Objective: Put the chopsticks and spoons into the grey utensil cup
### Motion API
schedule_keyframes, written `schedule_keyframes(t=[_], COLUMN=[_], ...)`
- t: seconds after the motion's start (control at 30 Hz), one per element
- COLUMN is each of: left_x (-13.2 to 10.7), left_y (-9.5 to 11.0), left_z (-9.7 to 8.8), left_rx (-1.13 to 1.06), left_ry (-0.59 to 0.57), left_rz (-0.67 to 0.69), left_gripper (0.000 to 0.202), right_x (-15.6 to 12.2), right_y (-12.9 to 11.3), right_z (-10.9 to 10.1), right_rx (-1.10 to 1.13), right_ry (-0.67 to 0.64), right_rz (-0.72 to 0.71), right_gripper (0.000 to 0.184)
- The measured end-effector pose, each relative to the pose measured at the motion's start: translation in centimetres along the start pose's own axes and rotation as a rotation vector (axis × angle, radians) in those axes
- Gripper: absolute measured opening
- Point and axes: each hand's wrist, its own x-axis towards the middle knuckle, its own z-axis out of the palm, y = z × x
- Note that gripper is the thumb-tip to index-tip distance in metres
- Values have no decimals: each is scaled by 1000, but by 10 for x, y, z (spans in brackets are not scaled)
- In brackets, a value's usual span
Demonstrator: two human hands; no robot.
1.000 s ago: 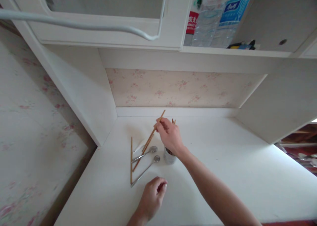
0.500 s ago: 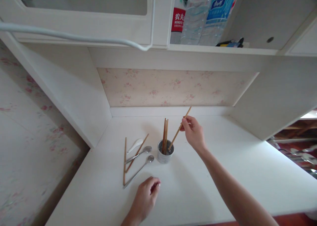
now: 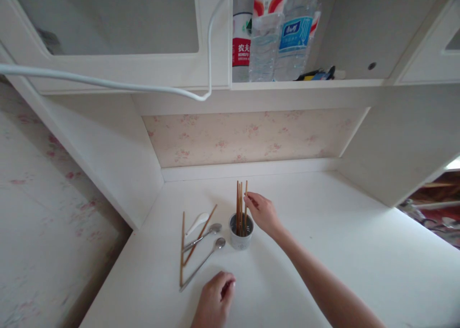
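Note:
My right hand (image 3: pixel 261 212) pinches a wooden chopstick (image 3: pixel 246 189) near its top. That chopstick stands almost upright, its lower end inside a light grey cup (image 3: pixel 240 243). Several other chopsticks (image 3: pixel 237 198) stand in the same cup, just left of it. My left hand (image 3: pixel 216 297) rests on the table in front of the cup, its fingers curled and nothing visible in them. To the cup's left lie a white spoon (image 3: pixel 197 222), two long-handled metal spoons, one nearer (image 3: pixel 204 263) and one farther (image 3: pixel 214 228), and two loose chopsticks, one straight (image 3: pixel 182 246) and one slanted (image 3: pixel 212 214).
The white tabletop (image 3: pixel 309 261) is boxed in by side panels and a low papered back wall (image 3: pixel 244 138). Overhead, a cabinet shelf (image 3: pixel 309 84) holds plastic bottles (image 3: pixel 266 45). A white cable (image 3: pixel 143 88) hangs across the cabinet front.
My right hand has moved left and lower, bringing the slanted chopstick upright beside the others in the cup. My left hand keeps its curled pose. The camera view has tilted up slightly.

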Motion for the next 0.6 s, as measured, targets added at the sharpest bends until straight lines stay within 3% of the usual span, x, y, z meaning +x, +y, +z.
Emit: schedule_keyframes(t=[0.6], left_x=[-3], left_y=[9], left_z=[-3], left_rx=[-38], left_ry=[-7], left_rz=[-34], left_gripper=[25], right_x=[-3], right_y=[3], right_z=[6], right_rx=[-29], right_ry=[-56], right_rz=[16], right_gripper=[31])
